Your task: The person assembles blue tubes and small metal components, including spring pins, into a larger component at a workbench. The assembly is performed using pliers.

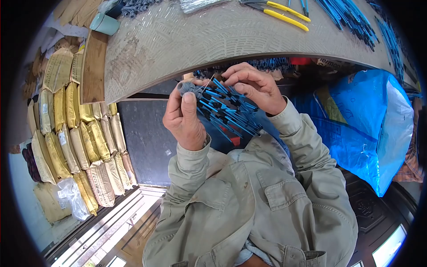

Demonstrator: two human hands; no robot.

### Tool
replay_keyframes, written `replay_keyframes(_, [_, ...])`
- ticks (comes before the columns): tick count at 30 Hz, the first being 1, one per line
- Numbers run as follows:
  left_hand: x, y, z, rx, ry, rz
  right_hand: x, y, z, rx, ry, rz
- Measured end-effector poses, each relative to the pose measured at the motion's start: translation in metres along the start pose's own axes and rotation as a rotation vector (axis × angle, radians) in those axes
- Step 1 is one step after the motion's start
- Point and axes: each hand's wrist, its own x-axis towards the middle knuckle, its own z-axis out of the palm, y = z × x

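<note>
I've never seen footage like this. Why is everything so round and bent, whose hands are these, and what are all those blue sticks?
There is no machine here: a person wears a wide fisheye camera on the head, looking down, and that lens bends straight edges. So the two hands are the wearer's own, coming up in khaki sleeves. The left hand pinches a small grey ribbed plug. The right hand fingers a bundle of thin blue wires with black ends, held between both hands. Above them is a worktable with more blue wires, yellow-handled pliers and a pile of grey plugs. To the left stand stacked yellowish sacks; to the right lies a blue plastic bag.
</note>
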Motion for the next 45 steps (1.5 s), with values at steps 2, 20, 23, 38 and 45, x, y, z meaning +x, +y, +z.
replay_keyframes(2, [0.000, 0.001, 0.000, -0.027, -0.004, 0.000, -0.003, 0.002, 0.000, 0.023, 0.018, 0.004])
replay_keyframes(20, [0.000, 0.002, 0.003, -0.011, 0.013, 0.000, -0.032, -0.014, 0.031, -0.670, 0.266, -0.226])
replay_keyframes(23, [-0.001, 0.002, -0.002, 0.030, 0.026, 0.013, -0.025, -0.015, 0.038, -0.644, 0.271, -0.246])
replay_keyframes(38, [-0.001, 0.023, 0.006, 0.068, 0.002, 0.065, -0.007, -0.023, 0.059, -0.612, 0.382, -0.230])
replay_keyframes(45, [0.001, 0.028, 0.005, 0.118, 0.003, 0.050, -0.004, -0.025, 0.065, -0.638, 0.460, -0.248])
